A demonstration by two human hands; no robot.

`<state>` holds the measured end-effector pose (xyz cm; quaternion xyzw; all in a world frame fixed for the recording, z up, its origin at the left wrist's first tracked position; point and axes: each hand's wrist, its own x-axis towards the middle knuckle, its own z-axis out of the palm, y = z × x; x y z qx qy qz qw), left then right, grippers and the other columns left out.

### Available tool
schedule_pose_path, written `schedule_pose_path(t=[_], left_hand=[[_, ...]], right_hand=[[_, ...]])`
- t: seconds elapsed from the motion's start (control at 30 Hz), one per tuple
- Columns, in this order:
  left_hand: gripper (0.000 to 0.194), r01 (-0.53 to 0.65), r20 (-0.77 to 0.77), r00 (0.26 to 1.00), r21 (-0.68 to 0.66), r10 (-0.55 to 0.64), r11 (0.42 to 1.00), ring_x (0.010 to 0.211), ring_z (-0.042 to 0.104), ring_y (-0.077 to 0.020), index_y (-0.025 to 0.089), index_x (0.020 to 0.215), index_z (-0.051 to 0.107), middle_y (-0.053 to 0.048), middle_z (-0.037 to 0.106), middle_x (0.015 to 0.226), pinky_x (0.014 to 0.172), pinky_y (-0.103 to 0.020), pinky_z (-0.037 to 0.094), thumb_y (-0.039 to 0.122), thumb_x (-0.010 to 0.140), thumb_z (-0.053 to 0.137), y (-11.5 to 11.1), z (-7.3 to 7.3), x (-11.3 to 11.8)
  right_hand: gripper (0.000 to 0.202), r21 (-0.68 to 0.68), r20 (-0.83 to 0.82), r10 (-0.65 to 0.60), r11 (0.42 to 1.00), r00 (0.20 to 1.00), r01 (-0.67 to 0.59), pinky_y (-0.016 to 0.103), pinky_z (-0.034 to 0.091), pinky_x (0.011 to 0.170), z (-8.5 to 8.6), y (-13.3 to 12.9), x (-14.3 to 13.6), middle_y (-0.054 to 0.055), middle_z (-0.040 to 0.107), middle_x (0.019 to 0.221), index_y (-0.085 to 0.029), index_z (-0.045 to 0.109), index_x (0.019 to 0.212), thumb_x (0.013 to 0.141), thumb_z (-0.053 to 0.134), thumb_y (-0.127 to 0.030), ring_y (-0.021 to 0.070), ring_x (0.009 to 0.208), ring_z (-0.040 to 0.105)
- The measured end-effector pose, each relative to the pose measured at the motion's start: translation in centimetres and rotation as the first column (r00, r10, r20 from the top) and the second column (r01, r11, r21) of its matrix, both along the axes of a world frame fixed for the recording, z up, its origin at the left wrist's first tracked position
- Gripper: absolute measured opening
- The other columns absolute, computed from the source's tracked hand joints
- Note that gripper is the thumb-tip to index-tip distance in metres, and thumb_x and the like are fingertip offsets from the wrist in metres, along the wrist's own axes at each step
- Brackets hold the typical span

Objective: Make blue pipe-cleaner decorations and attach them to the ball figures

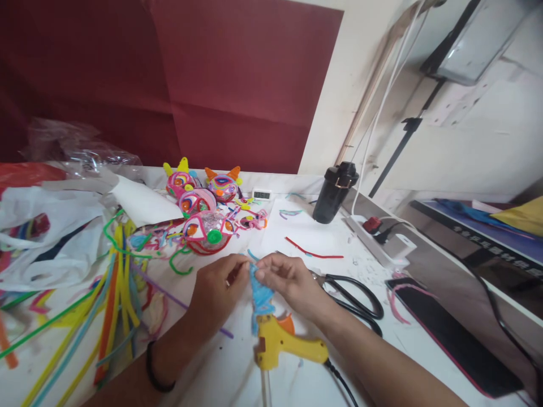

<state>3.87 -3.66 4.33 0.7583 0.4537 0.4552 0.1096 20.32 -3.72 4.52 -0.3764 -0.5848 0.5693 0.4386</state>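
Note:
Both hands meet over the middle of the white table. My left hand (220, 285) pinches the top of a blue fuzzy piece (262, 294), its fingertips close together. On the other side of that piece, my right hand (288, 280) has thumb and forefinger closed on its upper edge. A short blue strand sticks out above the fingertips. Just below the blue piece lies a yellow glue gun (291, 342) with a clear glue stick and a black cord. An orange piece (287, 324) shows behind the glue gun.
Colourful pipe-cleaner figures (210, 229) stand at the back. Pipe cleaners (114, 305) and a white bag (51, 232) lie left. To the right are black-handled scissors (360, 299), a phone (453, 333), a power strip (377, 243), a black bottle (335, 192) and a red strand (311, 250).

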Motion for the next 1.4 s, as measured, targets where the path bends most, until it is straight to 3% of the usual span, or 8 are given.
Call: schedule_pose_path(t=[0.17,0.33,0.53,0.77,0.87,1.07,1.17,1.4], left_hand=[[0.017,0.194,0.170,0.973,-0.226,-0.157,0.955,0.055,0.056,-0.0102,0.018,0.083,0.060,0.004,0.056,0.058,0.056,-0.019,0.044,0.026,0.087,0.045,0.3,0.3,-0.3],[0.015,0.276,0.258,0.942,-0.240,-0.213,0.931,0.060,0.057,-0.0099,0.019,0.081,0.058,0.003,0.058,0.069,0.058,-0.020,0.045,0.027,0.086,0.047,0.5,0.3,-0.4],[0.013,0.264,0.359,0.919,-0.255,-0.163,0.930,0.056,0.051,-0.0103,0.018,0.081,0.057,0.004,0.052,0.058,0.055,-0.021,0.042,0.027,0.085,0.048,1.0,0.3,-0.5],[0.017,0.404,0.541,0.829,-0.397,-0.145,0.824,0.058,0.054,-0.0112,0.017,0.084,0.054,0.003,0.056,0.063,0.054,-0.023,0.044,0.034,0.080,0.055,1.2,-0.3,0.2],[0.015,0.383,0.503,0.855,-0.442,-0.129,0.811,0.060,0.054,-0.0114,0.017,0.077,0.055,0.003,0.057,0.064,0.056,-0.022,0.044,0.031,0.075,0.060,1.0,-0.4,0.4],[0.015,0.351,0.523,0.850,-0.477,-0.061,0.806,0.048,0.046,-0.0077,0.017,0.068,0.056,0.006,0.052,0.054,0.046,-0.019,0.036,0.031,0.070,0.060,0.8,0.2,0.7],[0.019,0.383,0.544,0.838,-0.539,-0.037,0.750,0.041,0.040,-0.0064,0.018,0.071,0.056,0.008,0.050,0.050,0.041,-0.018,0.033,0.036,0.071,0.060,0.8,0.1,0.8],[0.030,0.495,0.602,0.795,-0.577,-0.071,0.650,0.043,0.043,-0.0073,0.014,0.074,0.063,0.005,0.054,0.052,0.043,-0.019,0.033,0.042,0.064,0.069,1.6,-0.6,0.3]], right_hand=[[0.033,-0.076,-0.034,0.093,0.992,0.995,-0.096,0.023,0.038,0.054,0.6,0.1,0.3,-0.001,0.057,0.064,-0.014,0.063,0.076,0.067,0.072,-0.045,0.0089,0.055,0.048],[0.037,-0.137,0.038,0.142,0.981,0.989,-0.136,0.023,0.034,0.051,0.9,-0.3,0.5,-0.002,0.054,0.060,-0.014,0.061,0.073,0.064,0.073,-0.047,0.0091,0.053,0.045],[0.033,-0.129,0.078,0.142,0.983,0.987,-0.131,0.023,0.034,0.053,1.1,-0.2,0.5,-0.002,0.053,0.062,-0.013,0.061,0.074,0.069,0.070,-0.044,0.0090,0.055,0.044],[0.033,0.006,-0.006,0.004,1.000,1.000,-0.004,0.023,0.037,0.054,0.1,0.2,0.0,-0.002,0.054,0.063,-0.015,0.060,0.076,0.070,0.069,-0.046,0.0094,0.055,0.046],[0.026,0.134,0.104,-0.072,0.989,0.992,0.058,0.023,0.038,0.054,-0.2,0.1,0.1,-0.001,0.056,0.064,-0.015,0.061,0.076,0.076,0.064,-0.041,0.0101,0.056,0.047],[0.025,0.327,0.370,-0.111,0.945,0.922,-0.017,0.022,0.035,0.051,0.0,-0.3,0.4,-0.002,0.055,0.056,-0.015,0.065,0.076,0.087,0.052,-0.034,0.0100,0.052,0.049],[0.022,0.454,0.408,-0.215,0.891,0.887,0.007,0.022,0.034,0.050,0.0,-0.5,0.5,-0.001,0.056,0.057,-0.016,0.064,0.074,0.087,0.052,-0.029,0.0102,0.053,0.049],[0.015,0.746,0.393,-0.363,0.663,0.845,-0.062,0.024,0.039,0.056,0.4,-0.6,0.7,0.001,0.055,0.065,-0.017,0.060,0.076,0.086,0.048,-0.020,0.0121,0.060,0.050]])
